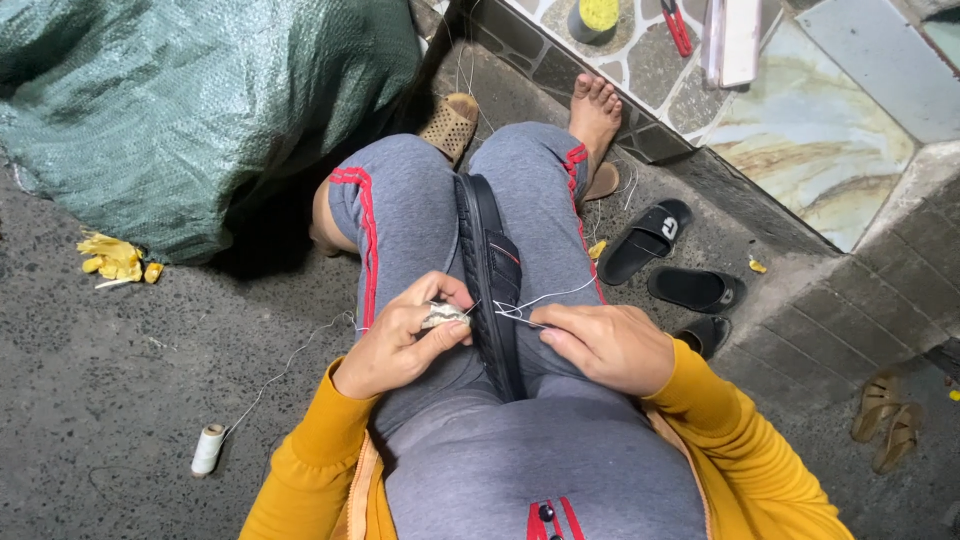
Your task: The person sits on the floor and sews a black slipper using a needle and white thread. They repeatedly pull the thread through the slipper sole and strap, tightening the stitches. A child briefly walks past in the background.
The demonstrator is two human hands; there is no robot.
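A black slide sandal (490, 280) stands on its edge, clamped between my knees in grey trousers. My left hand (405, 335) is closed on a small pale tool handle (442, 316) pressed against the sandal's left side. My right hand (605, 345) rests on the sandal's right side and pinches a white thread (545, 298) that loops from the sole. Both sleeves are yellow.
A white thread spool (208, 449) lies on the concrete at lower left, its thread trailing toward me. A green sack (190, 100) fills the upper left. Black sandals (650, 240) lie at right, tan ones (885, 420) at far right. Red pliers (677, 25) sit on the tiled step.
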